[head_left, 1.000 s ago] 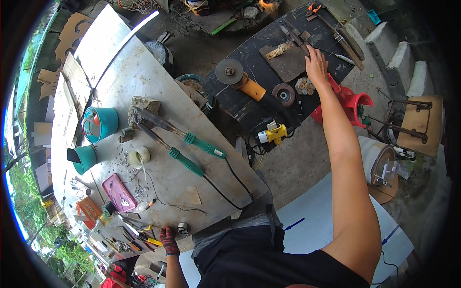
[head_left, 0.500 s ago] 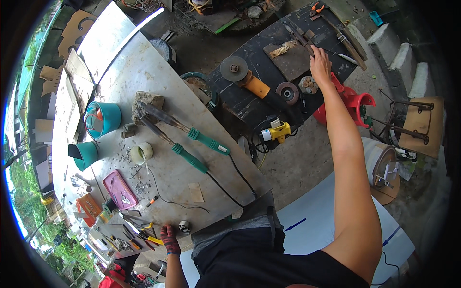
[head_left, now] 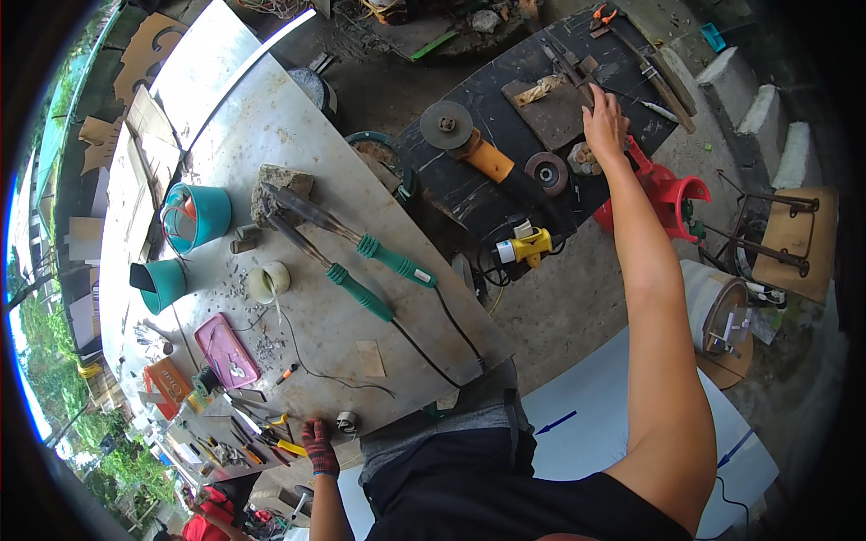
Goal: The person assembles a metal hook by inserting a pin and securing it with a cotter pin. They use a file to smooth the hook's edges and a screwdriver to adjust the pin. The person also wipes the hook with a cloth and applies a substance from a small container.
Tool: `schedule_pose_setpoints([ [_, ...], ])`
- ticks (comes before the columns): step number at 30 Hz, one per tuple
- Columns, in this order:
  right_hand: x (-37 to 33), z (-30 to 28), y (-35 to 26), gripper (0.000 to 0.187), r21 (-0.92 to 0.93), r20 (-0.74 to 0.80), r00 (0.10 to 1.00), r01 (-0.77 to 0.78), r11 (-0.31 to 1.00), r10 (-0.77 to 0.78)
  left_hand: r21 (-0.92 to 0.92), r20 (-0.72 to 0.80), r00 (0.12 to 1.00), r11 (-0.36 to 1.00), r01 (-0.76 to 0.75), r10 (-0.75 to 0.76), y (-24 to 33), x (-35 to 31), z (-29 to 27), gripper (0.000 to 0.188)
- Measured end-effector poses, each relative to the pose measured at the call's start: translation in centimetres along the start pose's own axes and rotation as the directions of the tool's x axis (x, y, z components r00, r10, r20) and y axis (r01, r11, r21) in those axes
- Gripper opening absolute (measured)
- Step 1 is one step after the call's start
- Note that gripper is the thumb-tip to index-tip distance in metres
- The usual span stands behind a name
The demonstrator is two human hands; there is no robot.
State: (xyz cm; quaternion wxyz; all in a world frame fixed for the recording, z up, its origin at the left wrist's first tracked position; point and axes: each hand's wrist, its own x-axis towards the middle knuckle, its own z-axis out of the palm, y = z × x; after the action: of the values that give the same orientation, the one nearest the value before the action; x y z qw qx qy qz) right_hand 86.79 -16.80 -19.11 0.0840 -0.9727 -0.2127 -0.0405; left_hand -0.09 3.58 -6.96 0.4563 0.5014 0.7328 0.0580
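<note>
My right hand [head_left: 606,124], bare, reaches over the black table [head_left: 492,81] with its fingers apart. Its fingertips are close to the lower end of a dark metal bar-like tool [head_left: 566,68]; whether they touch it cannot be made out. The tool lies across a brown slab [head_left: 550,122], beside a crumpled tan wrapper [head_left: 541,90]. Just below the hand are several pale, rounded pieces [head_left: 583,160], partly covered. My left hand [head_left: 318,446], in a red and black knit glove, rests on the metal table's near edge with fingers extended, between yellow-handled tools [head_left: 290,447] and a small metal cup [head_left: 346,421].
On the metal table [head_left: 397,352], two green-handled soldering irons [head_left: 361,293] lean on a rough block [head_left: 281,189], their cords trailing nearby. Teal pots [head_left: 200,219] and a pink tray [head_left: 225,352] stand left. An angle grinder [head_left: 487,158] and red plastic stool [head_left: 667,194] are right.
The view has shifted slightly. My right hand's fingers have lifted and spread a little near the tool's end. My left hand stays at the table edge.
</note>
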Motion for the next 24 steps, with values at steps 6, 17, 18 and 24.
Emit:
schedule_pose_setpoints([
  [6,0.3,-0.1,0.0,0.058,-0.035,-0.010,1.000,-0.029,0.999,0.029,0.019,-0.035,0.999,1.000,-0.018,0.019,0.7,-0.5,0.6,0.026],
  [17,-3.7,-4.4,-3.3,0.057,0.222,-0.339,0.941,0.071,0.972,0.009,-0.010,-0.012,1.000,1.000,-0.014,0.014,0.6,-1.4,0.1,0.031],
  [18,-4.6,-5.1,-3.1,0.056,0.223,-0.378,0.926,0.111,0.968,-0.019,-0.014,0.050,0.998,0.999,-0.030,0.031,0.9,-1.0,-0.2,0.032],
  [24,-16.1,-8.7,-6.3,0.050,0.436,-0.236,0.970,0.062,0.898,0.048,-0.012,0.084,0.988,0.992,-0.129,0.129,1.6,-1.9,0.4,0.031],
])
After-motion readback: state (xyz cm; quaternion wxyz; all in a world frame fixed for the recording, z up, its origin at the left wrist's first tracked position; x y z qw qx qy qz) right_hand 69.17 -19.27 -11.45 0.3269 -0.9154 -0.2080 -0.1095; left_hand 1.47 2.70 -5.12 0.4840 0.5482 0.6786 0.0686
